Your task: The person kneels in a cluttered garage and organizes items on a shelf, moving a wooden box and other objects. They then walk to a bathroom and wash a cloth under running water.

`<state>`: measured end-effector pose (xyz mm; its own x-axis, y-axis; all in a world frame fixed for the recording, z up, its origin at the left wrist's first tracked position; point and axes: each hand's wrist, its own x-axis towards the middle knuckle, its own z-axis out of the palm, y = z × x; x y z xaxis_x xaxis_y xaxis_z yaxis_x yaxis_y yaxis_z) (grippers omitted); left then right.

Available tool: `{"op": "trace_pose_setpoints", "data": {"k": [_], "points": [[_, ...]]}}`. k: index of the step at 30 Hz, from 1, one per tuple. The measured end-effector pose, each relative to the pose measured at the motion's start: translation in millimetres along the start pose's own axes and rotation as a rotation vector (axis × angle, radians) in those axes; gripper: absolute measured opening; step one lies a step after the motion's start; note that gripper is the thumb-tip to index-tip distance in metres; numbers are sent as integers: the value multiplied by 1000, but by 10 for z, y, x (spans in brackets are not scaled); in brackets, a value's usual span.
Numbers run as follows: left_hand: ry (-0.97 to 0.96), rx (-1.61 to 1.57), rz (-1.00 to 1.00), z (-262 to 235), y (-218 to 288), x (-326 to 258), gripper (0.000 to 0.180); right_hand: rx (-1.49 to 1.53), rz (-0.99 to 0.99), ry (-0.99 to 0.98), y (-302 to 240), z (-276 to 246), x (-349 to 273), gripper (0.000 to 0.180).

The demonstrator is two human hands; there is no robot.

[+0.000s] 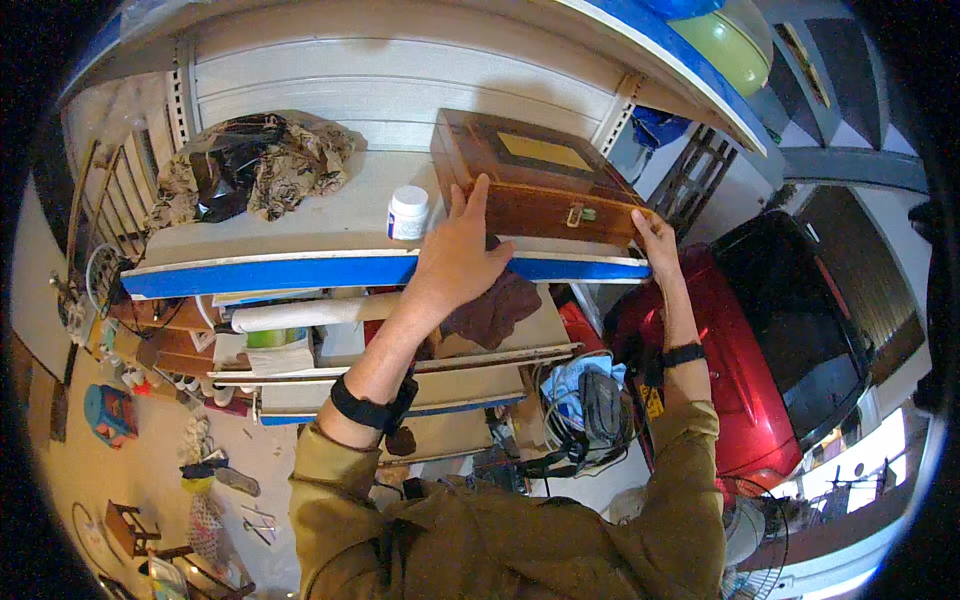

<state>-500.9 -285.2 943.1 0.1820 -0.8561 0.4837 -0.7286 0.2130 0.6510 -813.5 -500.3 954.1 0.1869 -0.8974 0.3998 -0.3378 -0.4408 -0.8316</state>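
On the white shelf with a blue front edge [300, 276] sits a brown wooden box [545, 205], its lid down, with a yellow plate on top and a small metal latch in front. My left hand [462, 250] is at the box's front left, two fingers stretched up against it. A dark brown cloth [497, 312] is bunched under that hand's thumb and palm and hangs below the shelf edge. My right hand [655, 246] grips the box's front right corner. A white lidded bottle [408, 213] stands just left of my left hand.
A crumpled brown patterned bag [255, 165] lies on the shelf's left. Lower shelves hold papers and a white roll [315, 313]. A red car [720, 350] stands at the right. Cables and bags [590, 405] hang below; a small blue stool [108, 414] is on the floor.
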Motion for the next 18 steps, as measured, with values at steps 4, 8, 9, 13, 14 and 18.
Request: {"op": "trace_pose_setpoints", "data": {"k": [4, 8, 9, 13, 14, 18], "points": [[141, -96, 82, 16, 65, -162, 75, -233, -144, 84, 145, -161, 81, 52], [54, -307, 163, -175, 306, -606, 57, -148, -284, 269, 67, -242, -200, 34], [31, -374, 170, -200, 338, -708, 50, -160, -287, 302, 13, -269, -333, 26], [-115, -539, 93, -81, 95, -1048, 33, 51, -118, 217, -438, 94, -1186, 13], [-135, -589, 64, -55, -29, -1115, 32, 73, -8, 126, -500, 197, -1401, 16], [-190, -940, -271, -41, -193, -1435, 20, 377, -38, -268, -748, 881, -2495, 32]]}}
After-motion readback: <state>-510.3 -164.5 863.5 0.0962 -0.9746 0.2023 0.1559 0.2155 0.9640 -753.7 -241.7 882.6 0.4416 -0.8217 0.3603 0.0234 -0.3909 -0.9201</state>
